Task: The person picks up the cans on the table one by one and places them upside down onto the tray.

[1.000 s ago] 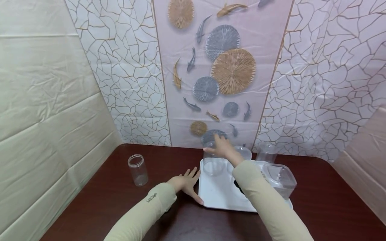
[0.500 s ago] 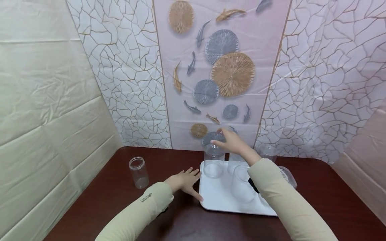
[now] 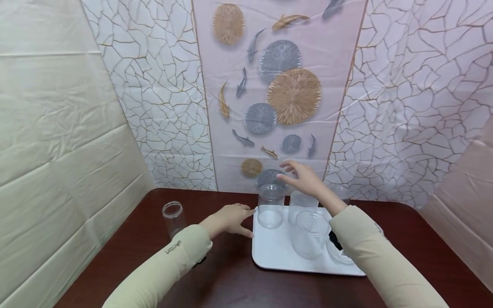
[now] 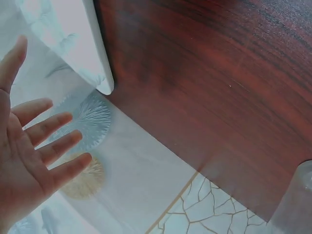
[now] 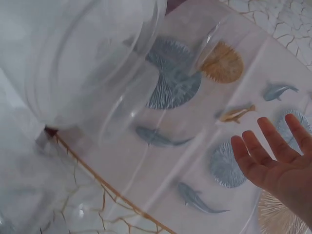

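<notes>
My left hand is beside the left edge of a white tray, fingertips right at its rim. In the left wrist view, its spread fingers hold nothing. Above the tray's back half hovers my right hand, fingers loosely bent around nothing. Just below and left of it, a clear plastic jar stands upright in the tray's back left corner. A second clear jar stands beside that one, and a third jar is nearer the front. In the right wrist view, a clear jar looms large at upper left.
Alone on the dark red table, left of my left hand, stands another clear jar. More clear containers are partly hidden behind my right forearm. A patterned cloth hangs along the table's back edge.
My right hand has moved right and away from the back left jar, its fingers now off the rim. My left hand has shifted slightly along the tray's left edge.
</notes>
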Demonstrator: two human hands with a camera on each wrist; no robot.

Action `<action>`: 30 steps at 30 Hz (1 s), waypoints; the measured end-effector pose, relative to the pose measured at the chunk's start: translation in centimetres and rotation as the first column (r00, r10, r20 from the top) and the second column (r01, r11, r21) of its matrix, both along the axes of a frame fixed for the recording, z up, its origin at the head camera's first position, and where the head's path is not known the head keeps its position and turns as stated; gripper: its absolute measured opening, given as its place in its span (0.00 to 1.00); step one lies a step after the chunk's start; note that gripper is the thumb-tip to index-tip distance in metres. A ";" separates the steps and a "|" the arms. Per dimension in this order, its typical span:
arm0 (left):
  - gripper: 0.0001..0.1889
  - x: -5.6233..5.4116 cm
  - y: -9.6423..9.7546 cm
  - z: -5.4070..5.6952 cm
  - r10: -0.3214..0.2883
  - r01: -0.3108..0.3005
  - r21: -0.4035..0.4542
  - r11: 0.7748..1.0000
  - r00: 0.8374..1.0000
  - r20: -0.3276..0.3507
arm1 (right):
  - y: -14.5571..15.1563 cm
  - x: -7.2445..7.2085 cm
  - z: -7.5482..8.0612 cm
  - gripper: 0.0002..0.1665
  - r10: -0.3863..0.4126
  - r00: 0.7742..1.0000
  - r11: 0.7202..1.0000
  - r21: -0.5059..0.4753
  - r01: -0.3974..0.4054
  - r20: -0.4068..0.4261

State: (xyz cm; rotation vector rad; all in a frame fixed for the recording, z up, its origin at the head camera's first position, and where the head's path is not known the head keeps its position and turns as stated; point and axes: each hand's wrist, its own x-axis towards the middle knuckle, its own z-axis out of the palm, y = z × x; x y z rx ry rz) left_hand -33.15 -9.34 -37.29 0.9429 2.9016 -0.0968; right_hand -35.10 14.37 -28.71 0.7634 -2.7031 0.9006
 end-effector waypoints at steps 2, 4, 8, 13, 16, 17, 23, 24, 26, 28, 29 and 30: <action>0.40 0.1 -0.3 0.1 -0.005 0.005 0.030 1.000 1.000 -0.028 | 0.0 0.3 -0.1 0.26 0.019 1.000 0.999 -0.046 -0.018 0.020; 0.38 0.2 -0.7 0.1 -0.005 0.008 0.065 0.998 0.999 -0.048 | -0.1 0.7 -0.2 0.24 0.043 0.999 0.995 -0.087 -0.040 0.029; 0.36 0.6 -1.7 0.4 -0.020 0.030 0.106 0.994 0.995 -0.096 | -0.3 1.5 -0.1 0.22 0.065 0.998 0.988 -0.143 -0.062 0.014; 0.35 1.4 -2.9 1.0 -0.043 0.062 0.107 0.992 0.984 -0.176 | 0.1 2.9 0.1 0.19 0.053 0.999 0.979 -0.199 -0.052 0.001; 0.36 1.6 -3.8 1.6 -0.043 0.065 0.097 0.993 0.977 -0.208 | 0.8 3.6 -0.2 0.19 0.047 0.999 0.972 -0.229 -0.046 -0.001; 0.36 1.6 -4.3 1.8 -0.039 0.061 0.097 0.993 0.976 -0.214 | 0.9 3.7 -0.3 0.19 0.049 0.999 0.971 -0.236 -0.048 -0.002; 0.36 1.9 -6.7 3.3 0.010 0.017 0.146 0.989 0.983 -0.185 | 2.2 4.3 -0.7 0.20 0.066 0.998 0.965 -0.257 -0.059 0.019; 0.36 1.9 -7.0 3.4 0.009 0.019 0.157 0.987 0.984 -0.177 | 2.4 4.4 -0.7 0.20 0.070 0.997 0.964 -0.259 -0.062 0.020; 0.36 2.1 -7.7 3.7 0.005 0.023 0.173 0.985 0.987 -0.158 | 2.8 4.7 -0.8 0.21 0.068 0.997 0.965 -0.257 -0.061 0.019; 0.36 2.3 -8.4 3.9 0.002 0.024 0.177 0.984 0.989 -0.148 | 3.2 5.1 -0.9 0.21 0.068 0.998 0.967 -0.247 -0.061 0.017; 0.36 2.4 -8.8 3.9 0.005 0.022 0.178 0.984 0.989 -0.147 | 3.4 5.4 -1.0 0.21 0.067 0.998 0.969 -0.240 -0.061 0.017; 0.36 2.4 -9.1 3.9 0.011 0.015 0.178 0.984 0.989 -0.145 | 3.6 5.6 -1.1 0.21 0.067 0.998 0.971 -0.231 -0.062 0.016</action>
